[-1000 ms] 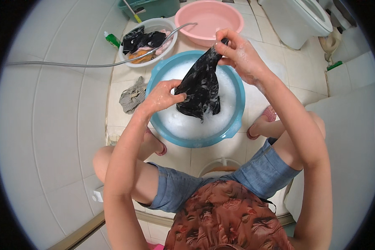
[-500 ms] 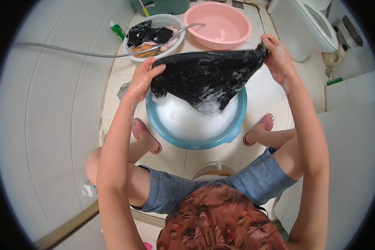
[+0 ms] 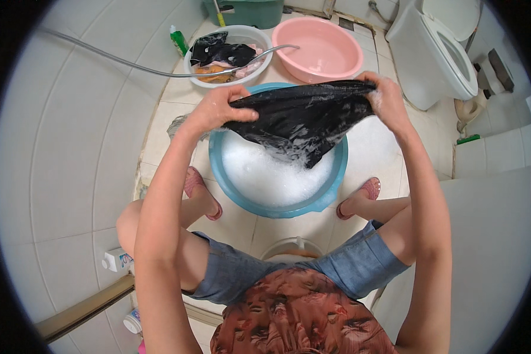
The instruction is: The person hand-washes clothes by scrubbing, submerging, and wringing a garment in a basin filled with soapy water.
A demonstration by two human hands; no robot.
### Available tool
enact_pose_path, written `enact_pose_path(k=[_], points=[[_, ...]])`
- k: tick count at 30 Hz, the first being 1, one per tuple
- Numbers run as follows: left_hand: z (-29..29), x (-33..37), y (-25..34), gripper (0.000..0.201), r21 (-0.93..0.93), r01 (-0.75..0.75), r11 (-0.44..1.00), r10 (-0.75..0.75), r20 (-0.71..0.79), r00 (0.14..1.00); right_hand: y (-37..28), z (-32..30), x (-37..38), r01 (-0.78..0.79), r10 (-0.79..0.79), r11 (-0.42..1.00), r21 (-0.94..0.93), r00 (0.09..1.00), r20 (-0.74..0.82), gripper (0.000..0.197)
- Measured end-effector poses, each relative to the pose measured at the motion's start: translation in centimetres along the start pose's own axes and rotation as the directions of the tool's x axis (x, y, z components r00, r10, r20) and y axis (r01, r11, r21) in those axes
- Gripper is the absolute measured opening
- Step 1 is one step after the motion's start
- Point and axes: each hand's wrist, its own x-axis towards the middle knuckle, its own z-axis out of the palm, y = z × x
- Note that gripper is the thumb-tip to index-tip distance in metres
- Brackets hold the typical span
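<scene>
The left hand [image 3: 213, 110] and right hand [image 3: 389, 102] each grip an end of the cloth [image 3: 307, 112], spread above the foamy basin [image 3: 277, 211]; apparently mid-wash, the next move calls for even tension.

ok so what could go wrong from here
The black cloth looks wet and sudsy, so it might slip from the left hand or right hand. Suds could also drip past the blue basin and make the tile floor slick around the slippers.
</scene>
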Motion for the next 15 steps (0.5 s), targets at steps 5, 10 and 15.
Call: enact_pose_path(k=[5, 10, 15], points=[[0.3, 0.7, -0.7, 0.025, 0.544, 0.096, 0.833, -0.030, -0.130, 0.991, -0.7, -0.8, 1.0, -0.122, 0.149, 0.909, 0.398, 0.988, -0.035, 0.027], [-0.8, 1.2, 3.2, 0.017, -0.461, -0.191, 0.867, -0.011, -0.399, 0.917, -3.8, -3.3, 1.0, 0.030, 0.137, 0.607, 0.794, 0.980, -0.142, 0.036], [-0.3, -0.1, 8.3, 0.020, -0.543, -0.416, 0.729, 0.179, -0.435, 0.882, -4.7, -5.1, 0.0, 0.096, 0.306, 0.373, 0.923, 0.926, -0.220, 0.039]])
